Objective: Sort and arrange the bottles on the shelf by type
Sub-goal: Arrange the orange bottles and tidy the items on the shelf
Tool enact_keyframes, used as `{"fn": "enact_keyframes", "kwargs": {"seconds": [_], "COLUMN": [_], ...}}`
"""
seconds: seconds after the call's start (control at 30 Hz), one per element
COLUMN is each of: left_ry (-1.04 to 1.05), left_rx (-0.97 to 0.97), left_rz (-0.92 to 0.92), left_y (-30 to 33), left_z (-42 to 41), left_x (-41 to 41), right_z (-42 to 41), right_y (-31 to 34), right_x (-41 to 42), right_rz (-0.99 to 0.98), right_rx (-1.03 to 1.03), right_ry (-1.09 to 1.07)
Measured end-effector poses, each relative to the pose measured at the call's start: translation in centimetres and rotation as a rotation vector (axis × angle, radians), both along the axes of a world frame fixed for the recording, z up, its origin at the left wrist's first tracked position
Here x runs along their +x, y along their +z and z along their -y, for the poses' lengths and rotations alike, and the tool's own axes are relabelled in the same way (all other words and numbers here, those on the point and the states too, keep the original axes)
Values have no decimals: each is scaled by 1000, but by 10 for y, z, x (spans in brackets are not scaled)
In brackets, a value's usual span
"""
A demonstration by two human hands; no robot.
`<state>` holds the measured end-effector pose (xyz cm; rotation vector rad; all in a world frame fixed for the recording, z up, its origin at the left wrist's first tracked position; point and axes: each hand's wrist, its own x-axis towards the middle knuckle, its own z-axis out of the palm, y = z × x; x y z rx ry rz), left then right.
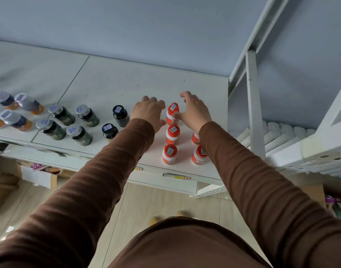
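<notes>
Rear orange-capped white plastic bottle [172, 113] stands upright on the white shelf board [111, 82], heading the left column of orange-capped bottles; long axis vertical. It lies between the two hands. Right hand [192, 113] is nearer: thumb touches the bottle's right side, fingers spread and loosely curved beyond it, no full grip. Left hand [149, 113] hovers just left, apart from it, fingers relaxed, holding nothing. Dark-lidded jar [120, 115] sits further left.
</notes>
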<state>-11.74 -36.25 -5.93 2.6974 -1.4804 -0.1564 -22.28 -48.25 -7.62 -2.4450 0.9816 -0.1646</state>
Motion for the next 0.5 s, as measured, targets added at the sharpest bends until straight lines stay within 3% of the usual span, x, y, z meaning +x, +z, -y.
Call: {"fn": "enact_keyframes", "kwargs": {"seconds": [0.3, 0.5], "left_ry": [10, 72], "left_rx": [55, -115], "left_rz": [-7, -66], "left_y": [-21, -6], "left_z": [22, -1], "left_x": [10, 3], "right_z": [6, 5], "right_y": [-17, 24], "right_x": [25, 12], "right_rz": [-112, 242], "right_rx": [48, 215], "right_ry": [50, -83]}}
